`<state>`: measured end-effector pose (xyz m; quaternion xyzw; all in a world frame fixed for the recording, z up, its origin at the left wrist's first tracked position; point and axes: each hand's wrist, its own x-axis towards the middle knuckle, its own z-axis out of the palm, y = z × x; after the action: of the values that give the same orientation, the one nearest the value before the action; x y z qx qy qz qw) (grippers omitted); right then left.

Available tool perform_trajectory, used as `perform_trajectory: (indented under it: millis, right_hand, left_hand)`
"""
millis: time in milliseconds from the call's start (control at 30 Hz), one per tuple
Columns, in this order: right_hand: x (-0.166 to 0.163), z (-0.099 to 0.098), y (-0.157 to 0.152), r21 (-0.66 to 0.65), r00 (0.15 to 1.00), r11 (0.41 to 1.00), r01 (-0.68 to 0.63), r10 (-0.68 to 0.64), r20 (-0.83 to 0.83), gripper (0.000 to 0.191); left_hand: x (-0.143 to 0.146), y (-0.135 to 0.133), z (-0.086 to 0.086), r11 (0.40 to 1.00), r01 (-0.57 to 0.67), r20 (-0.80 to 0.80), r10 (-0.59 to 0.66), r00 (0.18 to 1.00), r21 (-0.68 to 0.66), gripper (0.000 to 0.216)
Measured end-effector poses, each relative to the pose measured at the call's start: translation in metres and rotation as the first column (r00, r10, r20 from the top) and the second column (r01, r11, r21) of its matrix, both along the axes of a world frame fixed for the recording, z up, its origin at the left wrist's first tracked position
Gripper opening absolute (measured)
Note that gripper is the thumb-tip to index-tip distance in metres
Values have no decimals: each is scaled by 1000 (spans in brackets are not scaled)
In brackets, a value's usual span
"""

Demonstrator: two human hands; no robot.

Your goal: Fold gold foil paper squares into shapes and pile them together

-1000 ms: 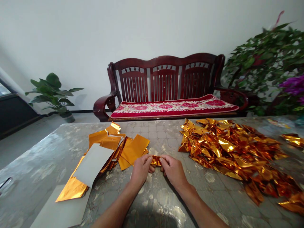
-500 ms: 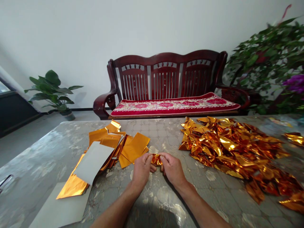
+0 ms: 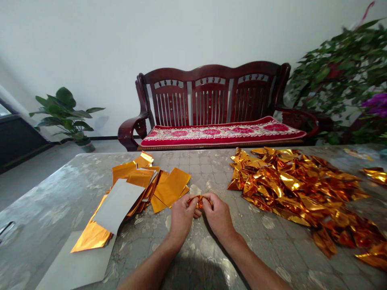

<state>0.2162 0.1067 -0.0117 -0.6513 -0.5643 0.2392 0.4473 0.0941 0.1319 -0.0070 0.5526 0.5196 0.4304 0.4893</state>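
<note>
Pinched between both hands is a small piece of gold foil paper, mostly covered by fingers and thumbs. My left hand grips its left end, and my right hand grips the right end, with the thumbs close together. Just beyond the left hand lie flat gold foil sheets in a loose, overlapping pile. To the right of my hands spreads a large heap of folded gold foil pieces, shiny and creased.
A pale grey sheet rests on the left pile, another nearer me. The patterned table carries everything. Behind it stands a dark red wooden bench with a red floral cushion. Potted plants flank it. Clear plastic lies far right.
My thumbs and fingers have drawn closer together over the foil paper, so less of it shows between them. The piles look the same; the view has shifted slightly.
</note>
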Motion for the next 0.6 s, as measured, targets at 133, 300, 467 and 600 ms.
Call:
perform_trajectory:
  millis: [133, 300, 467, 600]
  right_hand:
    - [-3, 2, -3, -20, 997, 1000, 9, -8, 82, 22]
    - [-7, 1, -4, -34, 993, 999, 5, -1, 122, 21]
    - [-10, 4, -5, -32, 993, 999, -16, 20, 118, 23]
    - [-8, 4, -2, -13, 997, 1000, -15, 16, 75, 22]
  left_hand:
    - [2, -3, 1, 999, -22, -15, 23, 1000, 39, 18]
    - [-1, -5, -3, 992, -28, -120, 43, 992, 125, 16]
    - [-3, -6, -4, 972, -29, -217, 81, 973, 233, 21]
    - [-1, -4, -4, 992, -7, -92, 18, 996, 124, 26]
